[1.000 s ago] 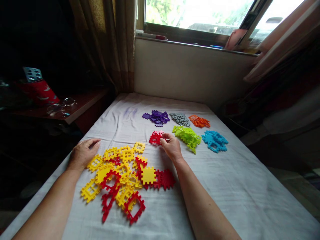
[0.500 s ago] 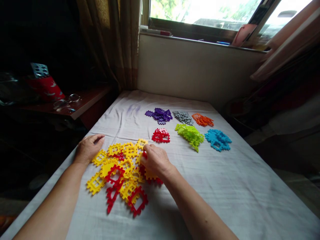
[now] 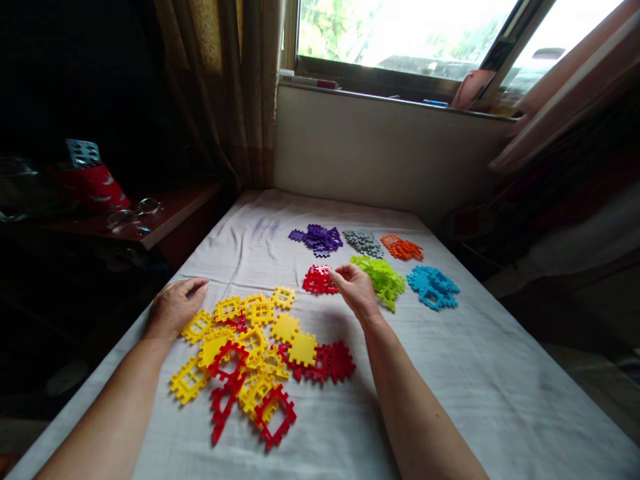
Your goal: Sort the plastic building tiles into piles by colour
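Note:
My left hand [image 3: 175, 308] rests on the sheet at the left edge of a mixed heap, holding nothing, its fingers lying loosely outstretched. Beside it are yellow interlocking building pieces [image 3: 215, 347], notched squares, some with window frames. Red interlocking pieces [image 3: 340, 362] lie among and beside them, a few partly covered. Farther off, my right hand [image 3: 356, 290] is at a small red pile [image 3: 316, 280], thumb and fingers pinched on a red piece at its right side. Its fingers partly hide that piece. A lime-green pile [image 3: 383, 280] lies just behind this hand.
Purple [image 3: 320, 238], grey [image 3: 364, 243], orange [image 3: 401, 247] and blue [image 3: 434, 287] piles lie toward the far side of the sheet-covered surface [image 3: 450, 387]. At left, a dark wooden table [image 3: 180, 213] holds eyeglasses [image 3: 133, 212] and a red container [image 3: 97, 187]. A window is beyond the wall.
My right hand has moved from the heap rightward and away from me to the small red pile. Yellow and red pieces it covered now show. My left hand stays in place.

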The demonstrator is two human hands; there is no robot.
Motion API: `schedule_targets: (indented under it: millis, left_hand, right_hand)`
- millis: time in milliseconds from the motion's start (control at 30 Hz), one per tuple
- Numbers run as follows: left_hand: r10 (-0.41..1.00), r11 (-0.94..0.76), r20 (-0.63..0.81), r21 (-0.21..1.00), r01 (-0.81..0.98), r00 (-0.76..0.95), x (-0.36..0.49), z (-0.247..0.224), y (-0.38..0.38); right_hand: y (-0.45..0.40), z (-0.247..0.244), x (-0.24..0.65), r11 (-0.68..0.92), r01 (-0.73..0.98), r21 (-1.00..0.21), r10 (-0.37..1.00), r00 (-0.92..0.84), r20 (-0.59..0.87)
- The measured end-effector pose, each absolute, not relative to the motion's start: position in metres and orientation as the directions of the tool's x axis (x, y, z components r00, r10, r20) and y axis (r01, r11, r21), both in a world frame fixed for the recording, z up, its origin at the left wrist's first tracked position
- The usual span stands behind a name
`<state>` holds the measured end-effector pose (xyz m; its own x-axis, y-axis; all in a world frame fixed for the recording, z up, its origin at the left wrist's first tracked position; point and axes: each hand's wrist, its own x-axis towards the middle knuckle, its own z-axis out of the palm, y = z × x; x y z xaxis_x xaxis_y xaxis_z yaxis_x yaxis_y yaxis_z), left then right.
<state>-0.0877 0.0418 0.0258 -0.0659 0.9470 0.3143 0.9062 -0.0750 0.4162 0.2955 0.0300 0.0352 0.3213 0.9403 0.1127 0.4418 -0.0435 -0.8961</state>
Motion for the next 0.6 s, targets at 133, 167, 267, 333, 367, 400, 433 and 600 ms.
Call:
schedule_targets:
  millis: [133,167,267,333,367,400,433,600]
  left_hand:
    - [0.943,-0.074,0.324,0.423,0.903,-0.074,-0.088,0.026,0.042]
    - [0.943,-0.078,0.325,0.426,0.901,-0.073,-0.088,0.026,0.042]
    - [0.945,-0.084,0.321,0.433,0.898,-0.066,-0.089,0.026,0.042]
    - [0.947,-0.075,0.313,0.432,0.899,-0.072,-0.089,0.026,0.042]
    - [0.949,-0.068,0.308,0.431,0.9,-0.075,-0.088,0.026,0.042]
    - [0.95,-0.063,0.302,0.43,0.901,-0.078,-0.088,0.026,0.042]
    - [0.952,-0.057,0.297,0.428,0.902,-0.081,-0.088,0.027,0.042]
    - [0.948,-0.037,0.302,0.409,0.912,-0.097,-0.087,0.027,0.042]
  right_hand:
    - [0.057,0.028,0.304,-0.055,0.421,-0.905,0.886,0.438,0.15]
    - [0.063,0.027,0.303,-0.077,0.422,-0.903,0.879,0.456,0.138]
    - [0.073,0.026,0.303,-0.141,0.441,-0.887,0.867,0.488,0.105]
    - [0.071,0.027,0.305,-0.16,0.467,-0.87,0.864,0.492,0.105]
    - [0.068,0.027,0.307,-0.162,0.487,-0.858,0.864,0.49,0.115]
    - [0.063,0.028,0.309,-0.166,0.513,-0.842,0.862,0.491,0.129]
    - [0.057,0.028,0.311,-0.174,0.542,-0.823,0.86,0.491,0.142]
    - [0.013,0.027,0.316,-0.149,0.588,-0.795,0.946,0.319,0.06]
